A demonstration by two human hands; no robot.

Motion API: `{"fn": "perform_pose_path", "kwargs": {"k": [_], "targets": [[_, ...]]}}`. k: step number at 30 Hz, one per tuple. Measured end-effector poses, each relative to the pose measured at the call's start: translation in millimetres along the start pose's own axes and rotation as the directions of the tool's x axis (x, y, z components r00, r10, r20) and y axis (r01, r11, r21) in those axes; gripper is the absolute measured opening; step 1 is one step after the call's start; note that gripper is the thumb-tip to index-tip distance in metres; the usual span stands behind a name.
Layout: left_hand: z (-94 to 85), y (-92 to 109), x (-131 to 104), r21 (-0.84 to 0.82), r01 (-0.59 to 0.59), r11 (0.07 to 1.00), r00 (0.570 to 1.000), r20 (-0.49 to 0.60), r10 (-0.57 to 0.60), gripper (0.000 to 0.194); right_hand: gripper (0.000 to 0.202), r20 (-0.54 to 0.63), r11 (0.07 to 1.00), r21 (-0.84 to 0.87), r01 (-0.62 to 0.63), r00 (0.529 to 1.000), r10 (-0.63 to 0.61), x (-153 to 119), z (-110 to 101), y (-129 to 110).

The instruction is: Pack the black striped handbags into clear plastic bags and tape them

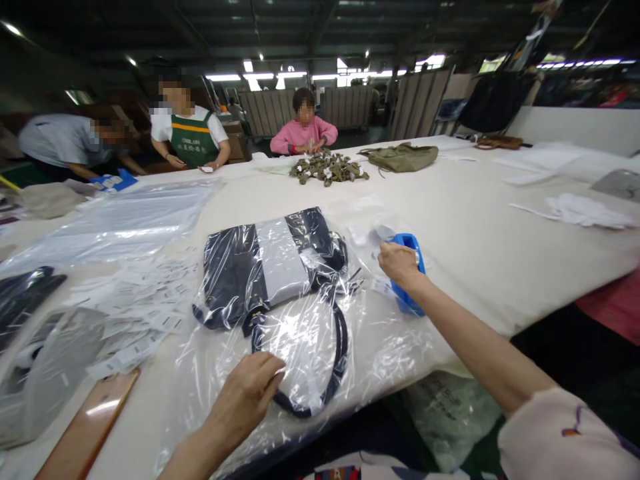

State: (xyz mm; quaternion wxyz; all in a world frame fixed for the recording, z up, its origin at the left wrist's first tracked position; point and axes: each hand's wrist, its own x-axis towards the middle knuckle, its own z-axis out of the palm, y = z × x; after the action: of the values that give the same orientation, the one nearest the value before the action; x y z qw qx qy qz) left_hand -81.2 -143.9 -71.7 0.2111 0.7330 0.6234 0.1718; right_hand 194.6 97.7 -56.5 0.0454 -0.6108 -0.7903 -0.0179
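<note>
A black bag [235, 267] with a white band around its middle lies inside a clear plastic bag [380, 340] on the table. Its looped black strap [341, 340] extends toward the table's front edge. My left hand [250, 387] is at the near left of the strap, fingers closed at the clear plastic; whether they pinch it is unclear. To the right of the black bag, my right hand [399, 262] is closed at a blue tape dispenser [411, 293], on its left side near the tape roll.
White labels [150, 293] lie scattered at left, near a phone [90, 427] and flat plastic bags [145, 217]. Green straps [327, 168] are piled at the far side beside a green bag [405, 157]. Several people work across the table [480, 220].
</note>
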Motion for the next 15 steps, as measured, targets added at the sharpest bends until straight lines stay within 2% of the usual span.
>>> {"fn": "perform_pose_path", "kwargs": {"k": [1, 2, 3, 4, 5, 6, 7, 8, 9, 10, 12, 15], "targets": [[-1.7, 15.3, 11.4, -0.141, 0.004, 0.990, 0.998, -0.063, -0.013, 0.024, 0.030, -0.112, 0.999, 0.011, 0.052, 0.992, -0.050, -10.4, -6.2, -1.3], [-3.8, 30.9, 23.9, -0.286, 0.019, 0.958, 0.992, -0.111, -0.053, 0.024, 0.029, -0.262, 0.989, 0.025, 0.142, 0.956, -0.131, -22.6, -11.4, -3.6], [-6.1, 45.8, 37.0, -0.422, 0.038, 0.906, 0.981, -0.156, -0.114, 0.024, 0.027, -0.428, 0.962, 0.031, 0.272, 0.873, -0.233, -36.1, -15.5, -6.8], [-8.7, 59.1, 50.1, -0.535, 0.042, 0.844, 0.961, -0.210, -0.181, 0.024, 0.023, -0.587, 0.906, 0.017, 0.423, 0.737, -0.334, -50.4, -18.5, -10.5], [-11.2, 69.9, 62.4, -0.616, 0.023, 0.787, 0.946, -0.242, -0.217, 0.025, 0.023, -0.706, 0.828, -0.016, 0.561, 0.580, -0.407, -64.6, -20.5, -14.3], [-13.4, 77.9, 73.2, -0.680, -0.004, 0.733, 0.942, -0.249, -0.226, 0.030, 0.025, -0.776, 0.745, -0.052, 0.666, 0.442, -0.450, -78.2, -21.9, -18.2], [-15.0, 83.1, 82.1, -0.736, -0.018, 0.676, 0.954, -0.215, -0.209, 0.037, 0.029, -0.803, 0.676, -0.074, 0.733, 0.358, -0.476, -90.5, -22.7, -21.7], [-15.8, 85.8, 88.5, -0.790, -0.003, 0.613, 0.977, -0.133, -0.166, 0.041, 0.033, -0.812, 0.629, -0.080, 0.774, 0.315, -0.491, -101.1, -23.0, -24.7], [-15.4, 86.5, 92.4, -0.841, 0.043, 0.540, 0.993, -0.023, -0.116, 0.042, 0.034, -0.813, 0.602, -0.074, 0.795, 0.301, -0.499, -109.8, -22.9, -27.2], [-13.9, 85.8, 93.7, -0.878, 0.113, 0.464, 0.993, 0.090, -0.072, 0.040, 0.034, -0.811, 0.589, -0.066, 0.806, 0.301, -0.502, -116.5, -22.6, -29.0], [-8.4, 82.7, 90.4, -0.903, 0.255, 0.345, 0.965, 0.259, -0.036, 0.038, 0.033, -0.813, 0.582, -0.051, 0.811, 0.305, -0.496, -124.8, -21.2, -31.3], [2.4, 79.7, 78.5, -0.904, 0.335, 0.267, 0.942, 0.323, -0.089, 0.040, 0.031, -0.814, 0.567, -0.057, 0.822, 0.290, -0.503, -129.3, -18.1, -33.3]]}}
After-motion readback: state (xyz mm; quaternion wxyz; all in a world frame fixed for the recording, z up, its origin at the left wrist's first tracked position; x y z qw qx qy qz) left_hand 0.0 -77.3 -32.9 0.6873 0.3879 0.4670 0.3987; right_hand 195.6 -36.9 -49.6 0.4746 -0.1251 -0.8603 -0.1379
